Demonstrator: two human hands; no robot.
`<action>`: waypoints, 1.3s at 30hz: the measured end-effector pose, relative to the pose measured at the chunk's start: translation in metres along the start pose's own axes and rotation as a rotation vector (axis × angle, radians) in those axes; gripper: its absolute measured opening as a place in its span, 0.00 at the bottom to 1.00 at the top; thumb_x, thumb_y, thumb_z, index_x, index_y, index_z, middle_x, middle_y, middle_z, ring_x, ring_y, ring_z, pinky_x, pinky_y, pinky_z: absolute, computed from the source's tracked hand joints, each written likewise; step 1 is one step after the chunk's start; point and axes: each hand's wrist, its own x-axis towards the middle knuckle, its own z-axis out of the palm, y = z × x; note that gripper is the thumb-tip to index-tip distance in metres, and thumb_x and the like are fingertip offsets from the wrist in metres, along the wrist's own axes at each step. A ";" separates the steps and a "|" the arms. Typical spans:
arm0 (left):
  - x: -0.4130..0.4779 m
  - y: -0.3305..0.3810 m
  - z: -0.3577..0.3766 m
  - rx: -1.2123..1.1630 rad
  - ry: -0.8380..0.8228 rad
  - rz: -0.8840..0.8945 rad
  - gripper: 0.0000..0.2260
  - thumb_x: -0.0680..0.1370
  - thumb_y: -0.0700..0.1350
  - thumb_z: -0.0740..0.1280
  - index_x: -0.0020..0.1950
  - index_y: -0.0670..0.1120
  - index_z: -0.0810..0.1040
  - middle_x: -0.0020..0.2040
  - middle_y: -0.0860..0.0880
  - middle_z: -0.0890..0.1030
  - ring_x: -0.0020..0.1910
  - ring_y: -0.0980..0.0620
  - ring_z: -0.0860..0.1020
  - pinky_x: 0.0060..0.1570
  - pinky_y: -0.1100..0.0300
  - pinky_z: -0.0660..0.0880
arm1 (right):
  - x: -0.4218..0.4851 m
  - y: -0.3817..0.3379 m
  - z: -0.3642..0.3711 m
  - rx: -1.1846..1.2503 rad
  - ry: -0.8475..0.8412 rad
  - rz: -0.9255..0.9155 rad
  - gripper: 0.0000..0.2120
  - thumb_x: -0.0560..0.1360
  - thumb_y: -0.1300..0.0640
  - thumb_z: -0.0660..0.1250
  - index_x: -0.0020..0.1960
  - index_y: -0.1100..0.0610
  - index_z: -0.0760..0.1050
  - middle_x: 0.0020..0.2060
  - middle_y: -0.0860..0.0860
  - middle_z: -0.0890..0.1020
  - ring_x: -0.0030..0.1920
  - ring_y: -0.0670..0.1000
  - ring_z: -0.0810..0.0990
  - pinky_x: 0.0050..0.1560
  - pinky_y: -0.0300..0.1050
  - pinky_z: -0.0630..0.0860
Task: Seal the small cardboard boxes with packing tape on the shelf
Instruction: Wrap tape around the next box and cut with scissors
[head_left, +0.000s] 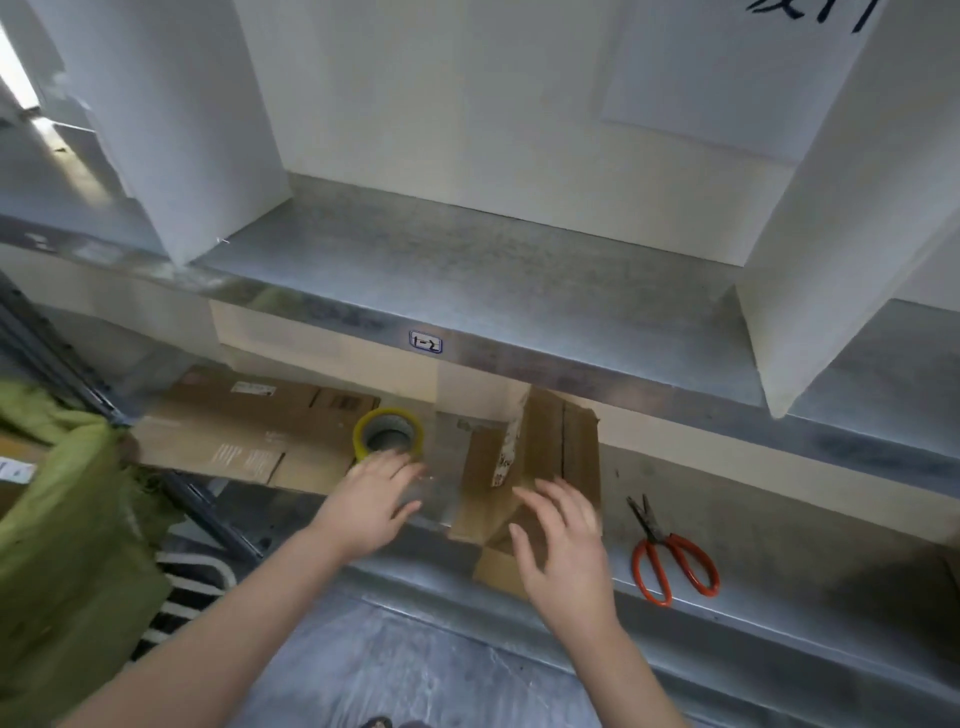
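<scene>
A small brown cardboard box (545, 457) sits on the lower metal shelf (779, 525), its flaps partly raised. My right hand (563, 551) hovers over the box's near corner with fingers spread and relaxed, holding nothing. A roll of yellowish packing tape (388, 432) stands just left of the box. My left hand (371, 506) reaches toward the roll with straight fingers, its fingertips right at the roll's near rim, not wrapped round it.
Red-handled scissors (670, 561) lie on the shelf right of the box. Flattened cardboard (244, 431) lies at the left behind the tape. The upper metal shelf (467, 291) overhangs, holding white boxes (171, 119). A green cloth (67, 519) hangs at the far left.
</scene>
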 end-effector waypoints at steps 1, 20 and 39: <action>-0.004 -0.018 -0.001 0.079 -0.018 -0.009 0.25 0.82 0.58 0.54 0.77 0.52 0.59 0.77 0.51 0.60 0.77 0.51 0.55 0.75 0.55 0.47 | 0.004 -0.014 0.008 -0.001 -0.022 -0.058 0.17 0.76 0.53 0.67 0.64 0.50 0.76 0.64 0.48 0.76 0.69 0.51 0.68 0.70 0.47 0.64; 0.061 -0.137 0.040 0.076 -0.130 0.319 0.22 0.79 0.53 0.62 0.72 0.49 0.68 0.71 0.48 0.69 0.75 0.48 0.60 0.75 0.53 0.52 | 0.099 -0.039 0.183 -0.246 -0.543 0.403 0.21 0.83 0.50 0.54 0.75 0.46 0.61 0.71 0.49 0.67 0.69 0.54 0.65 0.65 0.48 0.67; 0.061 -0.154 -0.005 -0.346 -0.202 0.316 0.19 0.82 0.44 0.61 0.74 0.48 0.66 0.74 0.49 0.66 0.73 0.51 0.62 0.69 0.65 0.55 | 0.098 -0.072 0.155 -0.077 -0.304 0.422 0.05 0.79 0.58 0.60 0.51 0.58 0.72 0.47 0.55 0.77 0.46 0.55 0.76 0.44 0.48 0.71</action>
